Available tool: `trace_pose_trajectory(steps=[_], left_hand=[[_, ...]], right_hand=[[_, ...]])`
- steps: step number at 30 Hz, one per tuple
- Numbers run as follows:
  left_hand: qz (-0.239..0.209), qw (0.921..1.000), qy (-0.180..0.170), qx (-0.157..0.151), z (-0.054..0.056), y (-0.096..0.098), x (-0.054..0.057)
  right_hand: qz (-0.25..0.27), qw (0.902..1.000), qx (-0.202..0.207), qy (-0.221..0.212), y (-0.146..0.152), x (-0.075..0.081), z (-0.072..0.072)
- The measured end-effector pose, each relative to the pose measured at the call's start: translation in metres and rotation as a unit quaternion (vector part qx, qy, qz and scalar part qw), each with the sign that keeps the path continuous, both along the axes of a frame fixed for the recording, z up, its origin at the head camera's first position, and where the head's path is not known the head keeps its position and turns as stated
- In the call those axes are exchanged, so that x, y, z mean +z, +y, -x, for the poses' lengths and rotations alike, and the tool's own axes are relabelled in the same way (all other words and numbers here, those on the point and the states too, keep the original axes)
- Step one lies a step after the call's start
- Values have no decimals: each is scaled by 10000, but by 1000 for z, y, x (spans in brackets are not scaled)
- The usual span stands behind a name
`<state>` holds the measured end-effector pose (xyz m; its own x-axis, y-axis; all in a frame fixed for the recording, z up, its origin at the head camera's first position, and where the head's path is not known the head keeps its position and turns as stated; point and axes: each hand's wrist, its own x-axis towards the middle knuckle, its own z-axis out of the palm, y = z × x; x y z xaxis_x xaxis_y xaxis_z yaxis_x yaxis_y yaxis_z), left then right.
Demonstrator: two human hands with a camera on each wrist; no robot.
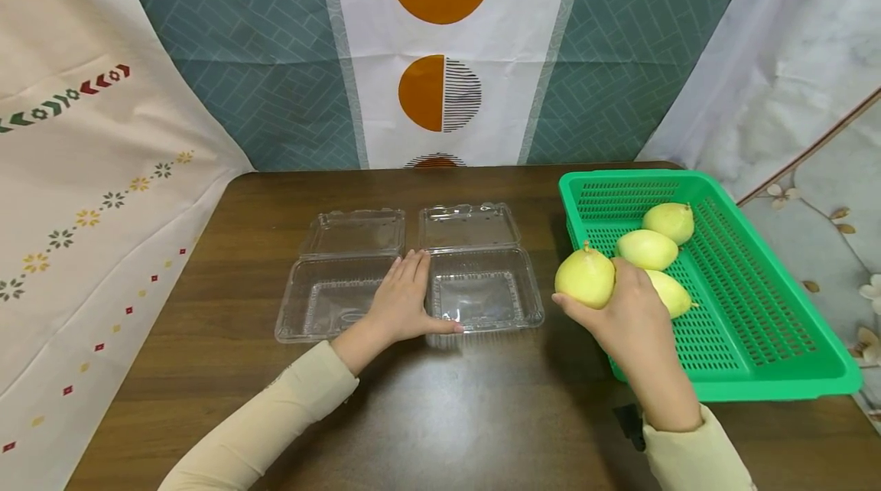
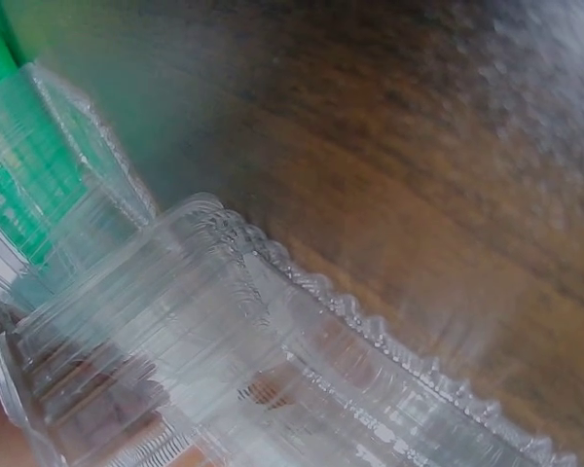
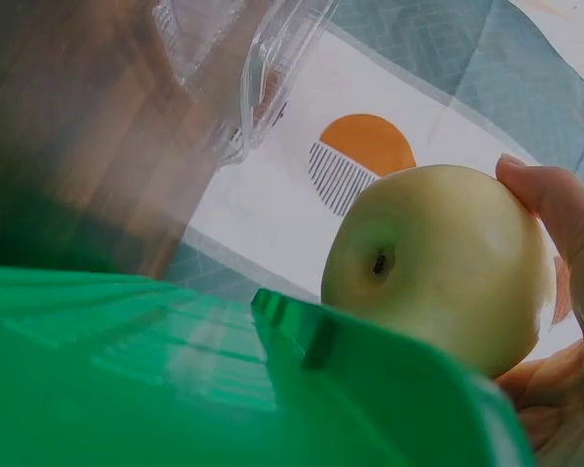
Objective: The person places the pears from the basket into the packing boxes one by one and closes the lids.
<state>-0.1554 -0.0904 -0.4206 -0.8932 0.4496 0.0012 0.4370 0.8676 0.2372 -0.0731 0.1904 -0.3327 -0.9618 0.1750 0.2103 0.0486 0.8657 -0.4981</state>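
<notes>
My right hand (image 1: 629,307) grips a pale yellow pear (image 1: 585,277) over the left rim of a green plastic basket (image 1: 771,376); the right wrist view shows the same pear (image 3: 438,268) with fingers (image 3: 555,204) curled round it. Three more pears (image 1: 647,248) lie inside the basket. Two clear plastic clamshell boxes stand open side by side, the left box (image 1: 330,300) and the right box (image 1: 482,296). My left hand (image 1: 402,300) lies flat with straight fingers between them, touching the right box's rim. The left wrist view is filled by blurred clear box plastic (image 2: 224,331).
The brown wooden table (image 1: 468,414) carries everything. Patterned cloths hang behind and at both sides. The basket sits near the table's right edge; bare wood lies in front of the boxes.
</notes>
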Motion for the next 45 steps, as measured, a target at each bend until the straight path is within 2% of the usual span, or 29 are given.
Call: trace_pose_trajectory(steps=[20,35,45], left_hand=[[-73,10000,16,2,0,0,1],[-76,10000,41,14,-2,-3,2],[-52,10000,36,38,-2,-2,1]], right_hand=[[91,9996,263,-9,-24,-9,6],[141,9986,433,-257,-35,-18,15],[179,9987,450,-124,-41,-21,19]])
